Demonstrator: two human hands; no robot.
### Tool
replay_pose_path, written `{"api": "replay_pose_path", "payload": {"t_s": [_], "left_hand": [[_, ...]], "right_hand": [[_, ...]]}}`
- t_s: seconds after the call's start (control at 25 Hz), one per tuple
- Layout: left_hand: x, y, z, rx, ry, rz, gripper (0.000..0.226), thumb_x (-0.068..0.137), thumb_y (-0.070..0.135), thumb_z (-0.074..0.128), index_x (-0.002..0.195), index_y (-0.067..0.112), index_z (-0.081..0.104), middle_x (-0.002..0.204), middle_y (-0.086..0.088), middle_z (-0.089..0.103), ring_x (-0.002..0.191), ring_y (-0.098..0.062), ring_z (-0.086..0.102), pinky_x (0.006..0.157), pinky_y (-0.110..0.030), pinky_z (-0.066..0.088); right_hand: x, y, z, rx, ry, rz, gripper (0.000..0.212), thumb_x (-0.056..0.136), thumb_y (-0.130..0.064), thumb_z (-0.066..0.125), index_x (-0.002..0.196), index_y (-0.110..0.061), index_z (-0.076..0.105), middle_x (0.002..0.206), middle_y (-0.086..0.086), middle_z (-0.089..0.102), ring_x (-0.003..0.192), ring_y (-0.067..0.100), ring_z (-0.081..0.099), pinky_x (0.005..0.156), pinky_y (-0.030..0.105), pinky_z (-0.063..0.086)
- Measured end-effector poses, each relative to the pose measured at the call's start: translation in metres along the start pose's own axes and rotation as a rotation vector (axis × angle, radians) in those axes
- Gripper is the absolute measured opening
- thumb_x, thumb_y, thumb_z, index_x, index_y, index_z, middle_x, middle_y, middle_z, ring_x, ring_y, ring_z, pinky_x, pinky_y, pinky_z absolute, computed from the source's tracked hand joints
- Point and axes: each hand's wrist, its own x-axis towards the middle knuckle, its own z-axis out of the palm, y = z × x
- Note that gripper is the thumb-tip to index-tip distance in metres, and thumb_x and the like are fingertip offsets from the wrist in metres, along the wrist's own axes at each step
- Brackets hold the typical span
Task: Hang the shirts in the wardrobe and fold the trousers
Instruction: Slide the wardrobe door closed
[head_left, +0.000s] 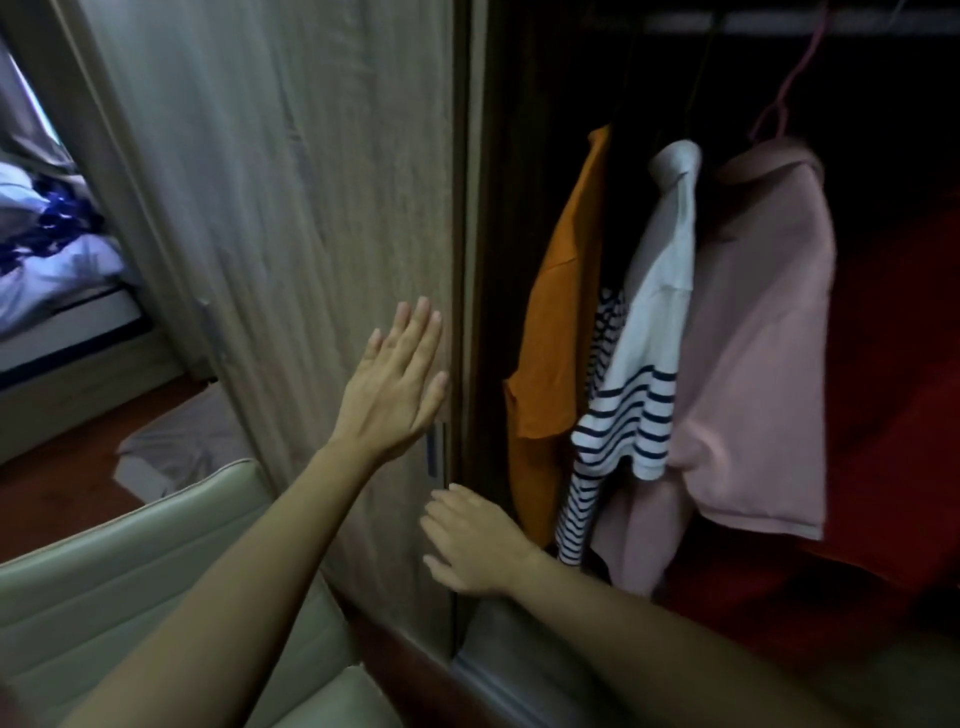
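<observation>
Against the wardrobe door (311, 208), both hands' fingers (415, 332) seemingly press flat.

The wardrobe rail (779, 21) runs across the top of the open compartment. Four garments hang from it side by side: an orange shirt (561, 291), a striped shirt (608, 332), a white striped shirt (654, 332) and a pink shirt (758, 332), the last on a pink hanger (789, 88).

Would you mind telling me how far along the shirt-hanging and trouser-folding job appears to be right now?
Done: an orange shirt, a striped white shirt and a pink shirt hang in the open wardrobe. In hand: nothing is held; the left hand lies flat on the sliding door and the right hand is at its edge. Left: no trousers are visible, so folding can't be judged.
</observation>
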Motion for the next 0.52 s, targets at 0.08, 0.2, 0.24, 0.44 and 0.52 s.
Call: {"api": "replay_pose_path", "payload": {"t_s": [0.08, 0.2, 0.24, 0.44, 0.52], "left_hand": [[0.004, -0.018, 0.014, 0.081, -0.023, 0.076, 0.055, 0.101, 0.040, 0.013, 0.147, 0.012, 0.005, 0.154, -0.008, 0.011, 0.144, -0.006, -0.017, 0.116, -0.030, -0.005], [0.013, -0.041, 0.036, 0.142, -0.007, 0.217, 0.054, 0.100, 0.040, 0.010, 0.146, 0.012, 0.006, 0.153, -0.007, 0.015, 0.145, -0.009, -0.015, 0.117, -0.034, -0.003], [0.016, -0.046, 0.042, 0.154, 0.011, 0.250, 0.054, 0.100, 0.039, 0.011, 0.146, 0.012, 0.006, 0.153, -0.007, 0.016, 0.145, -0.010, -0.015, 0.117, -0.035, -0.002], [0.024, -0.064, 0.062, 0.107, 0.083, 0.356, 0.057, 0.101, 0.039, 0.014, 0.150, 0.014, 0.000, 0.154, -0.008, 0.011, 0.146, -0.013, -0.011, 0.117, -0.037, 0.005], [0.025, -0.066, 0.064, 0.061, 0.082, 0.370, 0.057, 0.101, 0.040, 0.013, 0.149, 0.016, -0.005, 0.154, -0.007, 0.009, 0.146, -0.012, -0.011, 0.117, -0.036, 0.004]], "right_hand": [[0.023, -0.001, 0.007, -0.133, -0.130, 0.023, 0.049, 0.093, -0.041, 0.042, 0.121, -0.003, 0.054, 0.125, 0.016, 0.055, 0.124, 0.031, 0.046, 0.112, 0.040, 0.026], [0.049, 0.005, 0.016, -0.295, -0.225, 0.090, 0.056, 0.097, -0.042, 0.037, 0.132, 0.001, 0.043, 0.136, 0.019, 0.045, 0.129, 0.033, 0.038, 0.114, 0.041, 0.020], [0.055, 0.008, 0.019, -0.342, -0.262, 0.098, 0.058, 0.097, -0.042, 0.035, 0.136, 0.001, 0.038, 0.140, 0.019, 0.041, 0.133, 0.033, 0.034, 0.115, 0.041, 0.018], [0.089, 0.018, 0.033, -0.630, -0.430, 0.066, 0.060, 0.099, -0.039, 0.033, 0.146, -0.004, 0.022, 0.153, 0.017, 0.022, 0.142, 0.032, 0.018, 0.117, 0.042, 0.009], [0.100, 0.018, 0.033, -0.699, -0.513, 0.043, 0.059, 0.096, -0.032, 0.042, 0.146, -0.005, 0.022, 0.154, 0.015, 0.020, 0.143, 0.031, 0.015, 0.117, 0.043, 0.007]]}}
